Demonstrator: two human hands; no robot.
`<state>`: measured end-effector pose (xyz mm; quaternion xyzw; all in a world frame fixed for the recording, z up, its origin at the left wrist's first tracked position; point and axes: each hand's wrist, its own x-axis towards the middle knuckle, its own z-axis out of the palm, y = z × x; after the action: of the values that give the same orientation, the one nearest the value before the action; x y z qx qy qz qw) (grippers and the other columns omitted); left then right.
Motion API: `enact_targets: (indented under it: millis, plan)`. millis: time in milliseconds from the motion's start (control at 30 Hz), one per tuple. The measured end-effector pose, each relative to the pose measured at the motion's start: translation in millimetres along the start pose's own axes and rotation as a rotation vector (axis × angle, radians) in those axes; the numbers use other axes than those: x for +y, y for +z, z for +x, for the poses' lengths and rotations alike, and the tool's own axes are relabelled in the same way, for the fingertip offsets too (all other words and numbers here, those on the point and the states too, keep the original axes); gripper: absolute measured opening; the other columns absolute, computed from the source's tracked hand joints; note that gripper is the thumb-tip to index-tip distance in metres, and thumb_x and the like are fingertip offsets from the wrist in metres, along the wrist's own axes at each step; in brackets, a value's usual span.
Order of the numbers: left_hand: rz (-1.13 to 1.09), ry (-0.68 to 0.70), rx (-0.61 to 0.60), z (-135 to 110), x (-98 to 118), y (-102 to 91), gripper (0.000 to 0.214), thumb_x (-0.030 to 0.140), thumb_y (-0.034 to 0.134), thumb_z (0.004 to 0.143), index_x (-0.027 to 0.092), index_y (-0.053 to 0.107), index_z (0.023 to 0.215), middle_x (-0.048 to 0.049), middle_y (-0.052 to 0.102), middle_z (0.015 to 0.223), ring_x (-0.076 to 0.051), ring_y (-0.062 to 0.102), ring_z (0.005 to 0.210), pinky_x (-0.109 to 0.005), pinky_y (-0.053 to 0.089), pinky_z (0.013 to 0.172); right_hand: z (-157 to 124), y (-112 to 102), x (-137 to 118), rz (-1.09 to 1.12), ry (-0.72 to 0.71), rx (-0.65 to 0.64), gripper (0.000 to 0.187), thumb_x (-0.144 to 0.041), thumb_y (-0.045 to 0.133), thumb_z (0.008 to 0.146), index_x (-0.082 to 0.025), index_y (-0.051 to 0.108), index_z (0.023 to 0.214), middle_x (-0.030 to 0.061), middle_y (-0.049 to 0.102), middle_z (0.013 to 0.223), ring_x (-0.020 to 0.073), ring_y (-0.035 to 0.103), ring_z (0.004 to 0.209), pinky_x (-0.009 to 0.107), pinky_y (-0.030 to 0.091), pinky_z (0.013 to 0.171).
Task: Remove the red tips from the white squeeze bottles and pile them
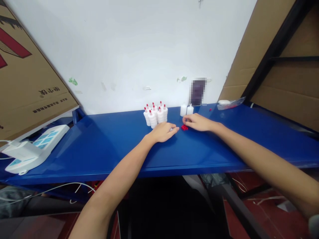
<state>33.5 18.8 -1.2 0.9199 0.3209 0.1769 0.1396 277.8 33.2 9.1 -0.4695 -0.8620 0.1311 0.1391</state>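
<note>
My left hand (pixel 163 132) is closed, thumb and fingers round a white squeeze bottle (pixel 171 129); only its pale tip shows, the rest hidden in the palm. Just right of it lies a small pile of red caps (pixel 184 127) on the blue table. My right hand (pixel 196 122) hovers at the pile's right edge with fingertips drawn together; whether a cap is between them I cannot make out. Behind my left hand stands a tight group of white bottles (pixel 154 119) with red tips. Two white bottles (pixel 183 110) without red tips stand behind my right hand.
A white power strip (pixel 40 151) with a plugged-in adapter lies on the table's left end (pixel 82 146). At the back right are a clear plastic bag (pixel 231 104) and a stray red cap (pixel 210 109). A dark, blurred-out object (pixel 198 92) leans against the white wall.
</note>
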Motion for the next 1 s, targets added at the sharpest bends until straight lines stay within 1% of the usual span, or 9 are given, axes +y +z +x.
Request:
enact_targets:
  millis: [133, 300, 467, 800, 900, 1000]
  plan:
    - [-0.008, -0.001, 0.000, -0.1, -0.6, 0.1, 0.049, 0.051, 0.035, 0.103, 0.019, 0.051, 0.068, -0.0013, 0.056, 0.065, -0.016, 0.050, 0.063, -0.030, 0.032, 0.063, 0.2, 0.2, 0.2, -0.015, -0.002, 0.011, 0.016, -0.028, 0.048, 0.090, -0.021, 0.061, 0.086, 0.0010, 0.063, 0.070, 0.0176, 0.057, 0.066, 0.029, 0.036, 0.064]
    - [-0.014, -0.004, 0.000, -0.8, 0.8, -1.2, 0.049, 0.051, 0.035, 0.103, 0.019, 0.050, 0.068, -0.0013, 0.056, 0.065, -0.017, 0.050, 0.062, -0.031, 0.032, 0.064, 0.2, -0.2, -0.4, -0.020, -0.018, 0.031, 0.019, -0.029, 0.045, 0.091, -0.020, 0.061, 0.085, 0.0031, 0.067, 0.077, 0.0187, 0.059, 0.071, 0.029, 0.037, 0.067]
    - [-0.015, 0.000, 0.001, -0.7, 2.1, -2.1, 0.049, 0.050, 0.034, 0.103, 0.019, 0.049, 0.068, -0.0012, 0.055, 0.064, -0.016, 0.050, 0.062, -0.031, 0.033, 0.063, -0.2, -0.5, -3.0, -0.015, -0.005, -0.007, 0.017, -0.028, 0.047, 0.090, -0.020, 0.060, 0.083, 0.0029, 0.066, 0.074, 0.0184, 0.058, 0.069, 0.029, 0.036, 0.066]
    - [-0.015, -0.004, -0.006, 0.5, 0.3, -0.4, 0.048, 0.050, 0.035, 0.103, 0.019, 0.049, 0.068, -0.0010, 0.055, 0.064, -0.017, 0.051, 0.063, -0.031, 0.033, 0.064, 0.1, 0.7, -1.7, 0.002, -0.032, -0.002, 0.016, -0.027, 0.048, 0.088, -0.020, 0.062, 0.083, 0.0024, 0.066, 0.072, 0.0178, 0.057, 0.067, 0.029, 0.036, 0.065]
    - [-0.010, 0.000, -0.004, 0.0, 0.5, -1.2, 0.046, 0.048, 0.035, 0.102, 0.020, 0.048, 0.069, -0.0007, 0.054, 0.064, -0.017, 0.050, 0.062, -0.032, 0.033, 0.063, -0.5, -0.7, -3.0, -0.018, -0.027, 0.034, 0.017, -0.027, 0.047, 0.088, -0.020, 0.062, 0.083, 0.0024, 0.066, 0.072, 0.0178, 0.057, 0.066, 0.029, 0.036, 0.065]
    - [0.013, -0.007, 0.005, -1.2, 1.0, -1.7, 0.037, 0.040, 0.036, 0.101, 0.020, 0.050, 0.074, -0.0004, 0.055, 0.067, -0.017, 0.051, 0.064, -0.032, 0.034, 0.064, -1.1, -1.8, -5.7, -0.027, -0.028, 0.113, 0.018, -0.027, 0.047, 0.089, -0.020, 0.062, 0.084, 0.0025, 0.065, 0.072, 0.0177, 0.056, 0.065, 0.029, 0.036, 0.065]
